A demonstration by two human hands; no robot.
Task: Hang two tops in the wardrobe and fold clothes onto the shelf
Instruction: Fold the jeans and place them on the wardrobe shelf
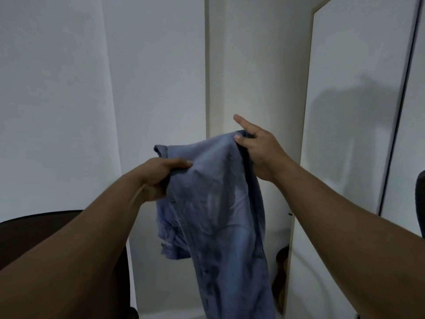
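A blue denim garment (220,203), which looks like jeans, hangs in the air in front of me. My left hand (158,176) grips its upper left edge, thumb on top of the cloth. My right hand (257,148) pinches the upper right edge between thumb and fingers, with the index finger sticking out and up. The cloth drapes down from both hands and runs out of the frame at the bottom. A white wardrobe door (349,134) stands to the right of my hands. Neither a shelf nor a hanging rail is in view.
A dark round-backed chair (34,238) sits at the lower left under my left forearm. White walls and a cream pillar (253,65) fill the background. A second dark object (420,203) shows at the right edge. A dark shape (281,272) sits low beside the door.
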